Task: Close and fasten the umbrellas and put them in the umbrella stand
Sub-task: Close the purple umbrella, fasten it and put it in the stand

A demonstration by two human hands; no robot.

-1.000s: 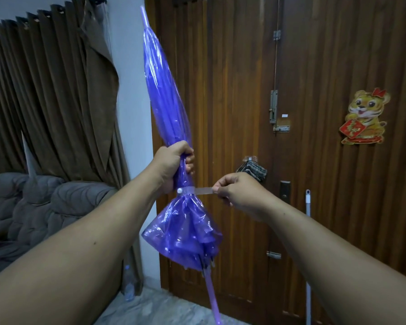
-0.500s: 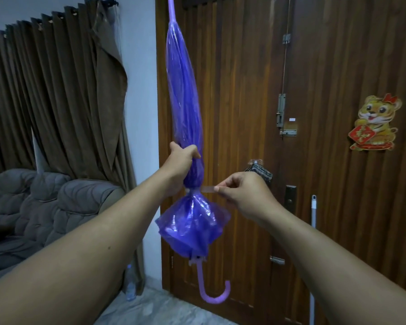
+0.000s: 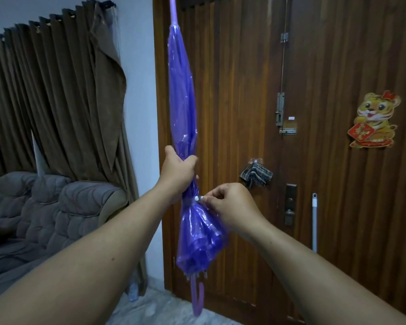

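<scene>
Umbrella in purple see-through plastic stands upright in front of the wooden door, tip up and curved handle down near the floor. Your left hand grips it around the folded canopy, fingers curled fully round, a little above the strap. Just below and to the right, your right hand pinches the end of this strap between thumb and fingers, at the small white snap, touching the umbrella. Above the strap the canopy is rolled slim and tight; below it the plastic puffs out loosely in folds. Whether the snap is already closed, you cannot tell from here. A grey sofa and brown curtain are far left.
</scene>
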